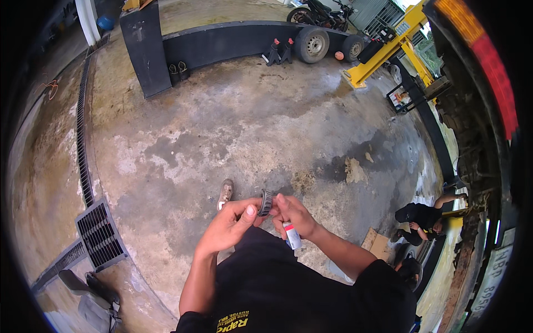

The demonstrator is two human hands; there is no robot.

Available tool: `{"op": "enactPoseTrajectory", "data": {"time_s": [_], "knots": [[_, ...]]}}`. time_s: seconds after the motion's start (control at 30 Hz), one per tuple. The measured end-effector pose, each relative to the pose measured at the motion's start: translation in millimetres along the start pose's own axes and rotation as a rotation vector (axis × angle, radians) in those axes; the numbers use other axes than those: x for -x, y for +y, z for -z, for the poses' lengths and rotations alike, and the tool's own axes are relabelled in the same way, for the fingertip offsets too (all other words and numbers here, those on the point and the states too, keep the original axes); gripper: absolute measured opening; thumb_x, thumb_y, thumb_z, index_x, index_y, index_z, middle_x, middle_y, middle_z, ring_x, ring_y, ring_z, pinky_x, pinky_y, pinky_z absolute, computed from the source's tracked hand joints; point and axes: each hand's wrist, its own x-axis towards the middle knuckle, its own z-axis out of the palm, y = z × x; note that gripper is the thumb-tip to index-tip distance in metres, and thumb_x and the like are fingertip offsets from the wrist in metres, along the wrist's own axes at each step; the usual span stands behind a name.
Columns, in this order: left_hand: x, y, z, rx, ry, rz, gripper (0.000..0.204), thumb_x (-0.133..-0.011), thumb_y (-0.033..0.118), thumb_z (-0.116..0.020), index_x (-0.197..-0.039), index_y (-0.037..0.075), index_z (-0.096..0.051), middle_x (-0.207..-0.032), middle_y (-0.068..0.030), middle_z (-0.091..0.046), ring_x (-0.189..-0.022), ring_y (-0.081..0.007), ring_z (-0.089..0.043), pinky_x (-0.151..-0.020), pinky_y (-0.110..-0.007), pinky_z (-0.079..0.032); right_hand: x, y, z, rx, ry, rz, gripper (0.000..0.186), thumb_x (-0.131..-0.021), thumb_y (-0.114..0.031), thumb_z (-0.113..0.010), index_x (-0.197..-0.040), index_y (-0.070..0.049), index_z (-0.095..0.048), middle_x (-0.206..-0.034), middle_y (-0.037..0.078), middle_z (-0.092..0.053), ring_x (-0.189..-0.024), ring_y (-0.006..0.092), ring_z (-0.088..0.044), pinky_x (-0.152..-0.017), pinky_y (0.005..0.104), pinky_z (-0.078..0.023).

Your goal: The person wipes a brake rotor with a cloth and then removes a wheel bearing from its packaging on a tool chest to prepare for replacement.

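A dark metal roller bearing (266, 203), with rollers showing around its ring, is held up in front of my body. My left hand (229, 223) is closed on it, fingers behind the ring and thumb in front. At the bearing's right side, my right hand (300, 215) has its thumb and forefinger close to or touching the ring. The lower fingers of that hand are curled around a small white tube or packet (292, 237) with a red band. The fingertips behind the bearing are partly hidden.
A vehicle's rear with a red and orange lamp (496, 72) rises at the right. Near it, people in dark clothes (417, 222) crouch low. A yellow lift post (377, 61), wheels (311, 45) and jack stands (272, 53) are farther off. A drain grate (101, 235) lies at left.
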Motion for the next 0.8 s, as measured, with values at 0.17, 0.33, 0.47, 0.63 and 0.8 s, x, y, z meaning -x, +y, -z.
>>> {"op": "enactPoseTrajectory", "data": {"time_s": [0.17, 0.33, 0.47, 0.63, 0.8], "knots": [[-150.0, 9.8, 112.3, 0.042, 0.038, 0.063, 0.071, -0.112, 0.060, -0.039, -0.133, -0.001, -0.070, -0.085, -0.0043, -0.066, -0.084, -0.0113, -0.058, -0.077, -0.031, -0.048, -145.4, -62.6, 48.9, 0.637, 0.324, 0.137, 0.067, -0.099, -0.037, -0.076, -0.148, 0.000, -0.049, -0.103, 0.013, -0.074, -0.053, 0.0083, -0.059, -0.050, 0.0243, -0.048], [-296.5, 37.0, 191.3, 0.075, -0.022, -0.007, 0.071, -0.114, 0.058, -0.036, -0.128, -0.002, -0.072, -0.079, -0.0036, -0.063, -0.077, -0.0109, -0.056, -0.070, -0.030, -0.047, -280.7, -132.8, 121.6, 0.240, 0.282, -0.033, 0.055, -0.102, -0.032, -0.073, -0.144, -0.003, -0.051, -0.097, 0.012, -0.071, -0.057, 0.0087, -0.060, -0.048, 0.0253, -0.048], [-422.1, 57.8, 236.7, 0.001, -0.030, 0.001, 0.088, -0.108, 0.073, -0.028, -0.121, -0.001, -0.075, -0.080, -0.0022, -0.062, -0.074, -0.0127, -0.053, -0.070, -0.030, -0.043, -374.0, -167.9, 201.7, -0.204, 0.226, -0.133, 0.045, -0.104, -0.028, -0.068, -0.138, -0.002, -0.053, -0.096, 0.011, -0.069, -0.073, 0.0096, -0.065, -0.051, 0.0246, -0.049], [-593.7, 54.6, 311.8, -0.035, -0.047, 0.051, 0.074, -0.113, 0.061, -0.035, -0.115, -0.002, -0.075, -0.079, -0.0022, -0.063, -0.072, -0.0107, -0.054, -0.068, -0.029, -0.045, -506.6, -201.2, 300.5, 0.006, 0.462, 0.010, 0.050, -0.099, -0.025, -0.076, -0.137, -0.001, -0.051, -0.104, 0.009, -0.069, -0.094, 0.0105, -0.065, -0.061, 0.0226, -0.052], [-785.3, 91.3, 352.1, -0.036, -0.117, 0.087, 0.062, -0.114, 0.053, -0.042, -0.115, 0.001, -0.075, -0.089, -0.0002, -0.069, -0.074, -0.0082, -0.055, -0.067, -0.027, -0.046, -595.1, -250.3, 406.5, -0.045, 0.765, 0.096, 0.055, -0.098, -0.021, -0.077, -0.140, -0.003, -0.047, -0.104, 0.013, -0.068, -0.062, 0.0089, -0.064, -0.044, 0.0227, -0.047]]}}
